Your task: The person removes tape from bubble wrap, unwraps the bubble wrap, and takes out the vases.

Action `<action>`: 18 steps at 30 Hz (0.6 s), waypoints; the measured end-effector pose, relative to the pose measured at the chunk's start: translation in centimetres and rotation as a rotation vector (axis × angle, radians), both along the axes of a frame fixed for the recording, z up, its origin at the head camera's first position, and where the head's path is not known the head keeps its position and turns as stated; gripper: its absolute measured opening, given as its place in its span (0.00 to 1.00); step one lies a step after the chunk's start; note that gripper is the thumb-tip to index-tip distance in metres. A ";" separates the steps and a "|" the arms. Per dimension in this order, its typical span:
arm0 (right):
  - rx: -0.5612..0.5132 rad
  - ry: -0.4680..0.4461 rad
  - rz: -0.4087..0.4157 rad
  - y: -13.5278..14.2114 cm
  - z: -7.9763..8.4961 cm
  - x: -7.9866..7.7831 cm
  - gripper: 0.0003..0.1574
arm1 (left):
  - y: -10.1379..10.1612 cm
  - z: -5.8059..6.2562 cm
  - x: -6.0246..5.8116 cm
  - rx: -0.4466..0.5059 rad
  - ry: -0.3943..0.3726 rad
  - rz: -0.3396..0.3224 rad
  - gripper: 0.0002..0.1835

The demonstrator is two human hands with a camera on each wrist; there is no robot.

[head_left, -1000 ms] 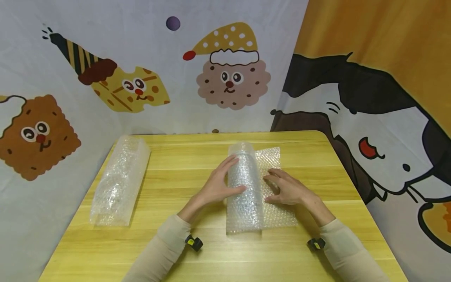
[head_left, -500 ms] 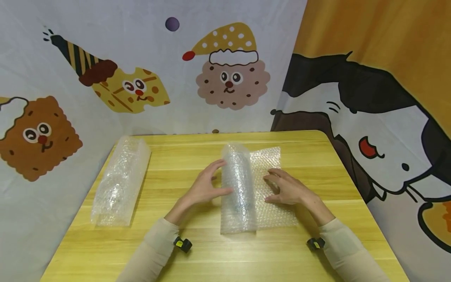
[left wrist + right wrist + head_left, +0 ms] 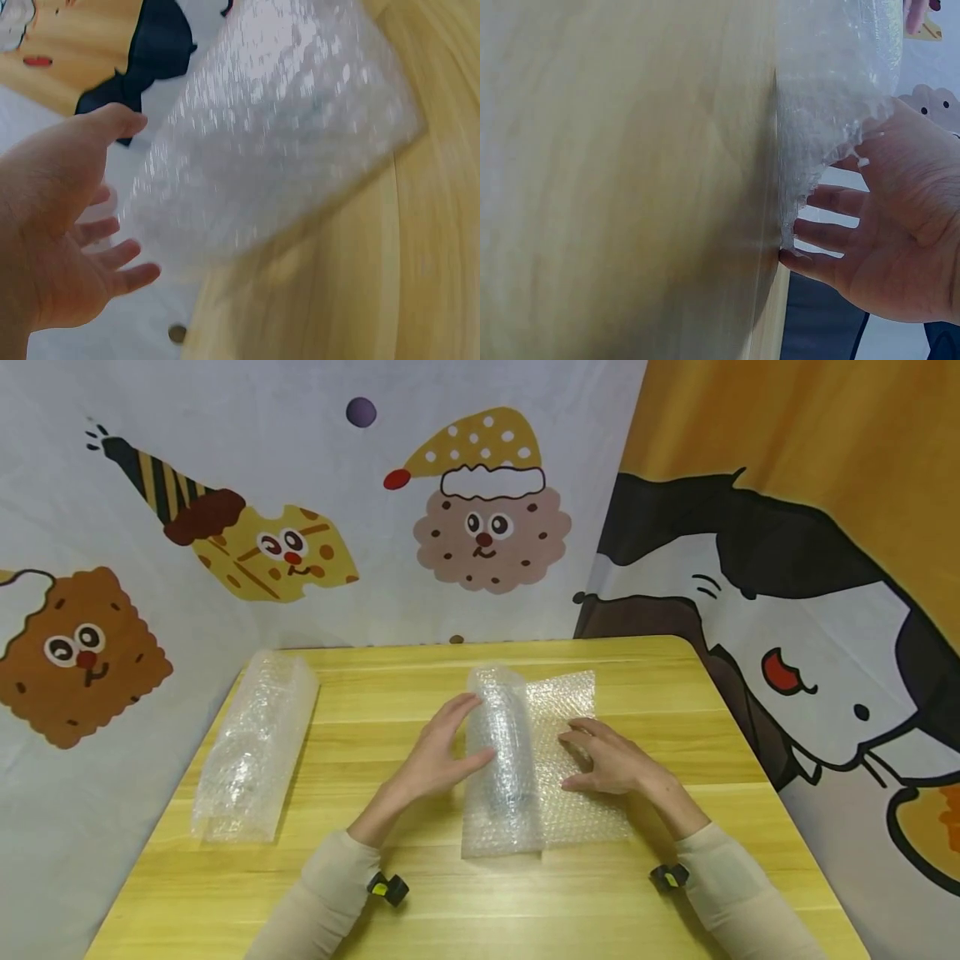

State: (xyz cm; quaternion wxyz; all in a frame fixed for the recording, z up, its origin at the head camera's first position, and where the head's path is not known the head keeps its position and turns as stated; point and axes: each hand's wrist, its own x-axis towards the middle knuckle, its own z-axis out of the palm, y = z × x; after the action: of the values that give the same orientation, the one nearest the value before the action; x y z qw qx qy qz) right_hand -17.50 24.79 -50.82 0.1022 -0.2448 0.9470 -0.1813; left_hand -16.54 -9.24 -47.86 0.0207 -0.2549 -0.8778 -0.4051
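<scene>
A roll of bubble wrap [image 3: 504, 793] lies lengthwise near the middle of the table, with a faint bluish tint inside; whatever it encloses is hidden. Its flat loose end [image 3: 570, 814] stretches out to the right. My left hand [image 3: 429, 762] is spread along the roll's left side, thumb and forefinger at its surface in the head view. In the left wrist view, thumb and fingers stand apart beside the bubble wrap [image 3: 270, 150]. Relaxed fingers of my right hand [image 3: 618, 762] rest on the loose end, at the edge of the sheet [image 3: 810, 112] in the right wrist view.
Another bundle of bubble wrap [image 3: 255, 752] lies at the table's left side. The wooden table [image 3: 375, 693] reaches back to a white cloth [image 3: 300, 410] printed with cartoon figures. Each wrist wears a small black camera [image 3: 387, 888].
The roll has shifted left, showing more of its flat loose end. My left hand has moved left with it. The right hand has stayed in place on the sheet.
</scene>
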 end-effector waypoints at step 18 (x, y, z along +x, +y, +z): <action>-0.012 0.005 -0.008 0.0 -0.2 0.1 0.52 | 4.2 0.8 0.6 -0.210 0.010 0.099 0.52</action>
State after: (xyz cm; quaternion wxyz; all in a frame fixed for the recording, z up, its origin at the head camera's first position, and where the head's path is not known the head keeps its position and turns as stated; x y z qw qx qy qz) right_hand -17.36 24.80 -50.98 0.0976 -0.2423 0.9471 -0.1866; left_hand -15.98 -5.04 -47.10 0.0181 -0.2139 -0.9268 -0.3081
